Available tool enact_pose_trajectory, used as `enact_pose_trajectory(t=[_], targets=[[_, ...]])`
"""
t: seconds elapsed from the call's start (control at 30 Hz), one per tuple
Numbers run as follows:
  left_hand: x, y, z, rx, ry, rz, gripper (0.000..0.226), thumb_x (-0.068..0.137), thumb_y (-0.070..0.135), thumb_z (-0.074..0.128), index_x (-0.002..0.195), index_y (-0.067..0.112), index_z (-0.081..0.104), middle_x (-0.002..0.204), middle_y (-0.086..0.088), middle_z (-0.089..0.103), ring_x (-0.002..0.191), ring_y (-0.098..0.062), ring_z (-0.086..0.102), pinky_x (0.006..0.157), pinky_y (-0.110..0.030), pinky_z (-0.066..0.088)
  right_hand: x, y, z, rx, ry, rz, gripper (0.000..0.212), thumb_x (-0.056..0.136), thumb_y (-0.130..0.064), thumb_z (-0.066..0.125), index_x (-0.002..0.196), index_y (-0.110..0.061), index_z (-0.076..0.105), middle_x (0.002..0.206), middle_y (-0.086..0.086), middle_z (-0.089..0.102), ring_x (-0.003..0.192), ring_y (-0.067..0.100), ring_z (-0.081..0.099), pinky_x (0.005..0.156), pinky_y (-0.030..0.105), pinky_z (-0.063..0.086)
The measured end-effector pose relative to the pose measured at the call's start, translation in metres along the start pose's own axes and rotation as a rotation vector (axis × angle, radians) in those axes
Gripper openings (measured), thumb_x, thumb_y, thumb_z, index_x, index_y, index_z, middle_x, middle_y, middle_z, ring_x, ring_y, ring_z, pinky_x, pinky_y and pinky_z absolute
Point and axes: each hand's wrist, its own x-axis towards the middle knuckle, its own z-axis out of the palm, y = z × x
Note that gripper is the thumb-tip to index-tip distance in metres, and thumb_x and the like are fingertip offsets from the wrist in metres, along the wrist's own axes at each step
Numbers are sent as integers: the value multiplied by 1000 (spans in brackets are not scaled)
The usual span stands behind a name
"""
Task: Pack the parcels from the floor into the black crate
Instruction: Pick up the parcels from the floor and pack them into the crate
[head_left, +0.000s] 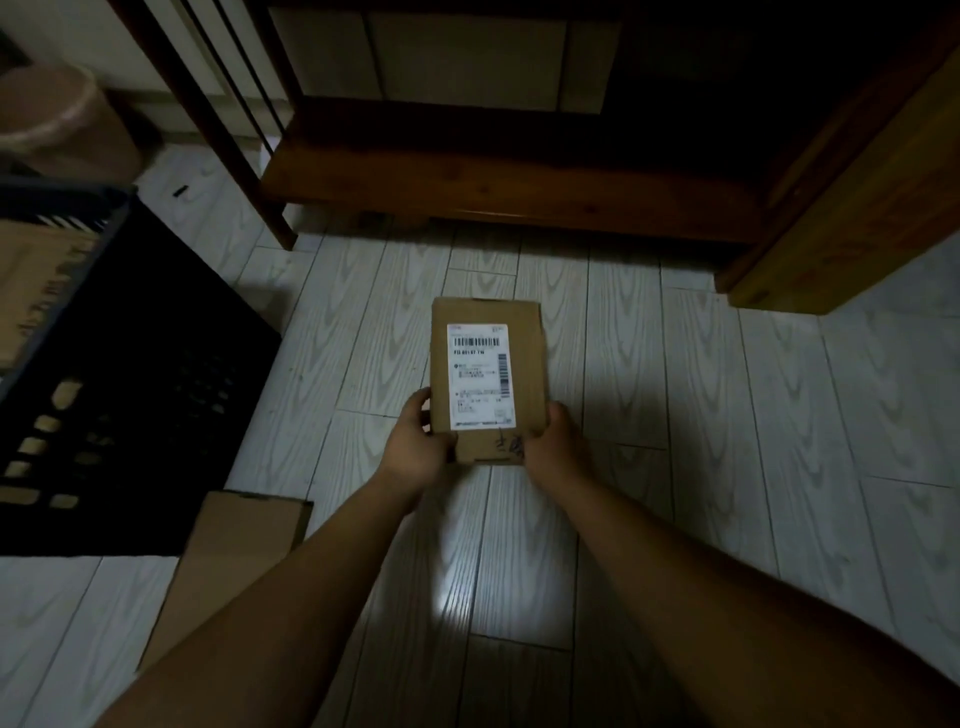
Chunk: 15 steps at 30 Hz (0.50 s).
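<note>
Both hands pinched the parcel (488, 379) at its near corners, left hand (418, 447) on the left edge, right hand (553, 449) on the right, label (480, 375) up, frame centre above the floor (675, 415). Crate (119, 374) stood at left, cardboard inside. Another box (228, 566) lay lower left.

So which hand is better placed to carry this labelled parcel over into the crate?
Left, probably. Both hands grip the near end of the labelled parcel, but the black crate sits on the person's left, so the left hand is on the crate side, while the right hand would have to cross over.
</note>
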Motion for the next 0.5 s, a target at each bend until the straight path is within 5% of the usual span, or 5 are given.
enact_pose_trajectory(t=[0.17,0.37,0.5], targets=[[-8,36,-21,-135,73,139,60,89,3,57,139,29,36,123,4,54,107,-12,57,86,-42,56,-15,-46,-12,58,142,-194,53,98,-19,47,148,-23,30,138,6,48,125,26,49,98,40,48],[-73,128,-68,-257,138,222,60,92,1,52,142,29,36,121,12,55,107,-5,57,85,-34,56,-88,-133,-72,57,155,-358,53,99,-19,46,148,-24,28,143,2,45,128,20,46,96,28,43],[-144,218,-117,-249,164,253,58,93,3,51,140,31,34,114,19,53,97,6,57,68,-15,54,-165,-215,-123,50,137,-396,53,99,-21,46,149,-24,28,143,2,45,129,20,46,98,30,43]])
